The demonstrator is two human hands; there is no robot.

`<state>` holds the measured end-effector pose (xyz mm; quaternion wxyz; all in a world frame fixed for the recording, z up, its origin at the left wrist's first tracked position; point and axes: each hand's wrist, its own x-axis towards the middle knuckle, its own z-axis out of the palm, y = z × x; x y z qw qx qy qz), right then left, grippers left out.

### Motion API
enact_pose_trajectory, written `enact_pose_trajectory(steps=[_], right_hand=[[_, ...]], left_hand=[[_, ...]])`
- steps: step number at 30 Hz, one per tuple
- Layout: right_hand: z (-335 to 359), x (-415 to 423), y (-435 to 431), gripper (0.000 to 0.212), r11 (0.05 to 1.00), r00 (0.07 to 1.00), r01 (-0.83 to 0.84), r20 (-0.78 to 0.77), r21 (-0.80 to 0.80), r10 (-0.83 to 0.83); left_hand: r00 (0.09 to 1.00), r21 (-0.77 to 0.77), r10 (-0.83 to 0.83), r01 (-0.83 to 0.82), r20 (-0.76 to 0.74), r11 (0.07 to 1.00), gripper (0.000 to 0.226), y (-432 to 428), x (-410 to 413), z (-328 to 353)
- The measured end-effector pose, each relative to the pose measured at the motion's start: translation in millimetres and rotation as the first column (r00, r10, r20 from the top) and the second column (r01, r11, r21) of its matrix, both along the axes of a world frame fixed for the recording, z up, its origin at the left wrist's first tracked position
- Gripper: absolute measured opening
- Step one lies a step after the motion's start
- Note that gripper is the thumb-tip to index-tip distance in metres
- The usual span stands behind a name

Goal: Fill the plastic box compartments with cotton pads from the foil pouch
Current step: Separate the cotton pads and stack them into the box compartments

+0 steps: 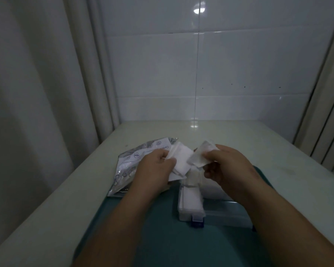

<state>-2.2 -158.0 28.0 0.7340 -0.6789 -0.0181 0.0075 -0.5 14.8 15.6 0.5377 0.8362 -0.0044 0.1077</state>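
My left hand (154, 168) holds a stack of white cotton pads (179, 160) above the silver foil pouch (129, 160), which lies flat on the table at the left. My right hand (226, 164) pinches a single pad (201, 155) lifted just right of the stack. Below and between my hands sits the clear plastic box (191, 201) with white pads in its left compartment and a blue latch (197, 221) at its near edge. My right forearm hides the box's right part.
The box stands on a teal tray (162, 237) on a pale table (239, 135). A white tiled wall rises behind, a pale curtain hangs at the left, and a ribbed frame stands at the right.
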Motion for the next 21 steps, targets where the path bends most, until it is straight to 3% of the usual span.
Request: enact_pose_trajectory(steps=[2, 6, 13, 16, 21], right_hand=[[-1.5, 0.2, 2.4, 0.023, 1.000, 1.000, -0.003, -0.006, 0.024, 0.003], [-4.7, 0.5, 0.9, 0.013, 0.990, 0.997, -0.019, 0.068, -0.136, 0.029], [-5.8, 1.3, -1.5, 0.013, 0.987, 0.990, 0.018, 0.141, -0.161, 0.005], [-4.9, 0.6, 0.0, 0.026, 0.994, 0.990, -0.004, 0.142, -0.110, 0.020], [-3.0, -1.4, 2.7, 0.020, 0.977, 0.984, 0.005, 0.172, -0.213, 0.033]], left_hand=[[0.999, 0.003, -0.004, 0.004, 0.038, 1.000, 0.010, -1.6, -2.2, 1.3], [0.998, -0.007, 0.000, 0.000, 0.061, 1.000, 0.010, -6.2, -5.0, 0.3], [0.996, -0.036, 0.004, -0.001, 0.088, 0.999, 0.008, -8.3, -7.4, -0.8], [0.997, -0.041, 0.001, 0.002, 0.080, 0.999, 0.008, -8.3, -6.9, -1.6], [0.997, -0.045, -0.012, 0.015, 0.083, 0.999, 0.011, -8.8, -6.4, -3.0]])
